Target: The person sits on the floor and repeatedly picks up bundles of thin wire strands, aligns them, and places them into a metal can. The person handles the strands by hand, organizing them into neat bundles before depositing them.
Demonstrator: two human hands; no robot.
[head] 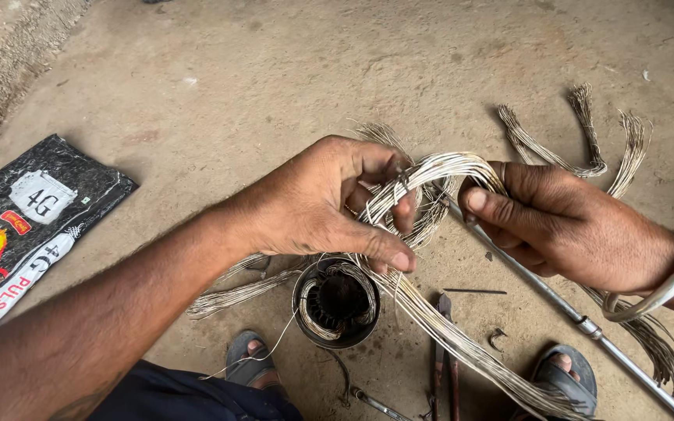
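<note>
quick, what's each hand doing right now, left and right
Left hand: closed, pinching the bundle of pale wires between thumb and fingers.
Right hand: closed on the same bundle at its bend.

Head view, steeply down, close overhead.

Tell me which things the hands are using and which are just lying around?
In use: wire bundle, held by left hand and right hand; round motor core just below.

Lying about: black printed bag, metal rod, pliers, cut wire bunches.
</note>
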